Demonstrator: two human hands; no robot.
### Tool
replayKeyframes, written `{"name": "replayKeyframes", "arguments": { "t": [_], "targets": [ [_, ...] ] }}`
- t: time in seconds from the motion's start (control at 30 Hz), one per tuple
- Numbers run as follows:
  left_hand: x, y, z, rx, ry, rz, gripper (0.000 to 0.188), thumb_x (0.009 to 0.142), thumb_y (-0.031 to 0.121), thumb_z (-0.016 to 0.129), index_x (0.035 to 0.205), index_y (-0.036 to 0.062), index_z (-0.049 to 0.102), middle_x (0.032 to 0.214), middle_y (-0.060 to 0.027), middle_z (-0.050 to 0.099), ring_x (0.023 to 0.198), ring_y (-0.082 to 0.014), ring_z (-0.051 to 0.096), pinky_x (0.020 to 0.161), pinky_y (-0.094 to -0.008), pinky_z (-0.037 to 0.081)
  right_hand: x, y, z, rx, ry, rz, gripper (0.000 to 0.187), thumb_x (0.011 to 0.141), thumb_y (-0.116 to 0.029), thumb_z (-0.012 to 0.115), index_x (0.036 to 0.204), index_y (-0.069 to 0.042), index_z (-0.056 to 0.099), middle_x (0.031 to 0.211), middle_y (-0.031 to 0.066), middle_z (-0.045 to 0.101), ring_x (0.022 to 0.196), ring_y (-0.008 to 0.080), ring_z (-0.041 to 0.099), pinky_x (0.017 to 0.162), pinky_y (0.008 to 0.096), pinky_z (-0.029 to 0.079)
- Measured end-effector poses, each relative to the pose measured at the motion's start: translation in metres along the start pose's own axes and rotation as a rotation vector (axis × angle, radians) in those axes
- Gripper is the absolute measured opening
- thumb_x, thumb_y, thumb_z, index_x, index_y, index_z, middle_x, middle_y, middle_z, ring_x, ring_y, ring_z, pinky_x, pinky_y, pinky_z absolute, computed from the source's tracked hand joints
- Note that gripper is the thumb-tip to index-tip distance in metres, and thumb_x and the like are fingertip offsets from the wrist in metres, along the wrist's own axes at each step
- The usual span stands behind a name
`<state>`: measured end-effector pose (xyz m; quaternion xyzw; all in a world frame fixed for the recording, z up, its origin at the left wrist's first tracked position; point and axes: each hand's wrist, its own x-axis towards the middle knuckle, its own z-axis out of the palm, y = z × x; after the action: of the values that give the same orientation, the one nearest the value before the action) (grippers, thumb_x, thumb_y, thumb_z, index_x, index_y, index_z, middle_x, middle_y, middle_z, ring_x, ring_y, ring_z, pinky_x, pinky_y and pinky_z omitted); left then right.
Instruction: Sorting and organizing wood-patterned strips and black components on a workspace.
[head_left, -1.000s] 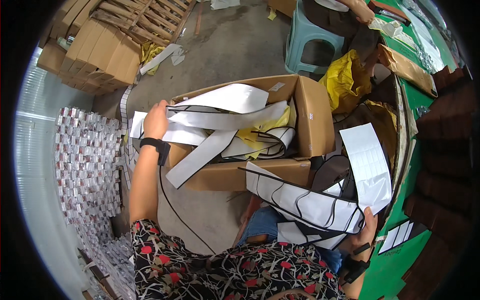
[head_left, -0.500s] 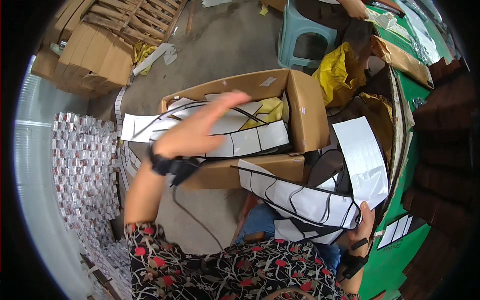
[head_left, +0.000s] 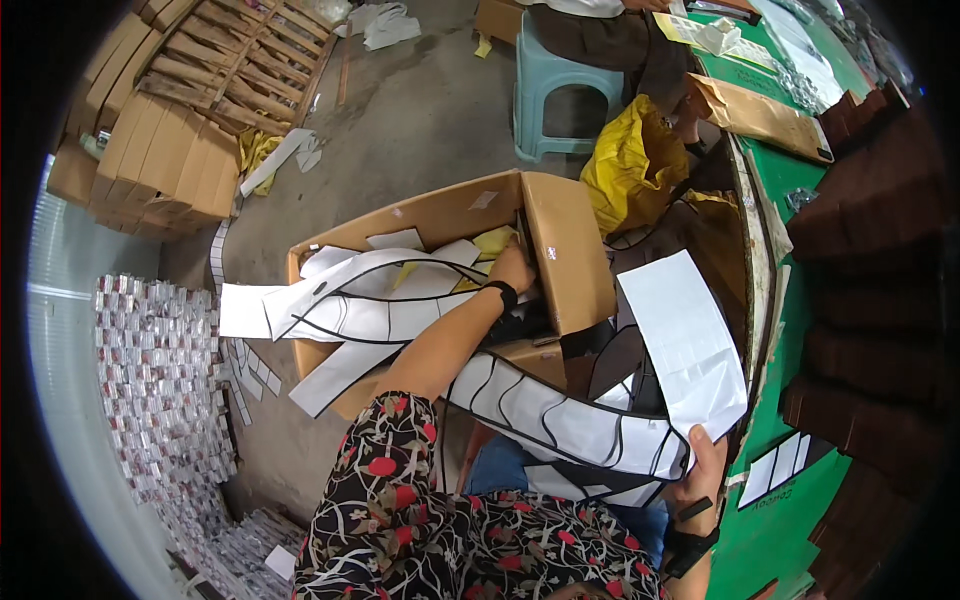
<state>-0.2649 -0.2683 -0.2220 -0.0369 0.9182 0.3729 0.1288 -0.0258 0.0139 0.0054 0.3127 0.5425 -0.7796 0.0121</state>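
L hand [head_left: 513, 268] is down in the carton [head_left: 565, 255], at its R end, near a yellow piece [head_left: 492, 243]; digits partly hidden, so can't tell if its grip is spread or closed. R hand [head_left: 703, 462], outside, by the green tabletop [head_left: 770, 560]: grip pinches one end of a white, black-edged strip [head_left: 575, 420], thumb on top. Lower end of a broad white sheet [head_left: 682, 320] meets that spot; whether pinched too, can't tell. Strip runs L from R hand, in front of the carton, its far end up to the L sleeve [head_left: 390, 450]; contact unclear.

Loose strips [head_left: 345, 285] overlap in the carton, some w/ black edging bowed into loops; one white end [head_left: 245, 312] juts past the carton's L side.

Risks (judged): (a) L wristband [head_left: 503, 294] could snag a loop, dragging loose strips over the rim; (b) jutting end could tip out to the floor [head_left: 420, 110] if the pile is stirred; (c) held strip, supported by hand at one end only, could twist or sag, or be knocked by the L forearm; (d) sheet, wrinkled near R thumb, could crease further if pressed harder.
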Motion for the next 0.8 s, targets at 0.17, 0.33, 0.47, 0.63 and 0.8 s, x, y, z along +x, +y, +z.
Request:
{"name": "replayKeyframes", "arguments": {
  "t": [0.17, 0.33, 0.47, 0.63, 0.8],
  "targets": [
    [-0.013, 0.020, -0.020, 0.091, 0.075, -0.125, 0.031, 0.075, 0.020, 0.058, 0.092, -0.0060, 0.056, 0.087, -0.0279, 0.060, 0.088, -0.0416, 0.057, 0.076, -0.0442, 0.045, 0.006, -0.002, 0.003, -0.009, 0.034, 0.009, 0.062, 0.076, -0.018, 0.060, 0.128, 0.004, 0.035, 0.119, 0.0147, 0.051, 0.105, 0.0249, 0.052, 0.090, 0.0347, 0.040],
    [-0.027, 0.012, -0.079, -0.201, 0.163, -0.036, 0.024, 0.073, 0.012, 0.049, 0.088, -0.0057, 0.057, 0.080, -0.0269, 0.060, 0.079, -0.0390, 0.059, 0.071, -0.0429, 0.046, 0.009, 0.003, 0.003, 0.048, -0.025, -0.013, 0.060, 0.076, -0.017, 0.062, 0.125, 0.005, 0.038, 0.115, 0.0151, 0.053, 0.101, 0.0239, 0.054, 0.087, 0.0339, 0.042],
    [-0.068, 0.075, -0.174, -0.364, 0.182, 0.062, 0.020, 0.083, 0.013, 0.051, 0.096, -0.0016, 0.056, 0.075, -0.0115, 0.061, 0.070, -0.0156, 0.060, 0.063, -0.0299, 0.047, 0.010, 0.005, 0.001, 0.083, -0.023, -0.004, 0.055, 0.078, -0.014, 0.060, 0.125, 0.006, 0.038, 0.114, 0.0152, 0.054, 0.099, 0.0237, 0.056, 0.086, 0.0333, 0.044],
    [-0.123, 0.149, -0.255, -0.921, 0.307, 0.492, 0.024, 0.092, 0.013, 0.041, 0.113, 0.0022, 0.048, 0.097, -0.0026, 0.058, 0.078, -0.0083, 0.054, 0.071, -0.0225, 0.044, 0.007, -0.001, 0.015, 0.081, -0.059, -0.039, 0.051, 0.080, -0.012, 0.057, 0.124, 0.006, 0.039, 0.113, 0.0155, 0.055, 0.097, 0.0234, 0.057, 0.084, 0.0329, 0.046],
    [-0.163, 0.178, -0.293, -1.032, 0.412, 0.792, 0.022, 0.093, 0.015, 0.041, 0.110, 0.0026, 0.048, 0.097, -0.0024, 0.057, 0.083, -0.0087, 0.054, 0.076, -0.0230, 0.043, 0.004, -0.007, 0.028, 0.084, -0.132, -0.117, 0.054, 0.077, -0.013, 0.060, 0.124, 0.006, 0.040, 0.116, 0.0141, 0.053, 0.103, 0.0239, 0.053, 0.091, 0.0336, 0.040]
  ]
}}
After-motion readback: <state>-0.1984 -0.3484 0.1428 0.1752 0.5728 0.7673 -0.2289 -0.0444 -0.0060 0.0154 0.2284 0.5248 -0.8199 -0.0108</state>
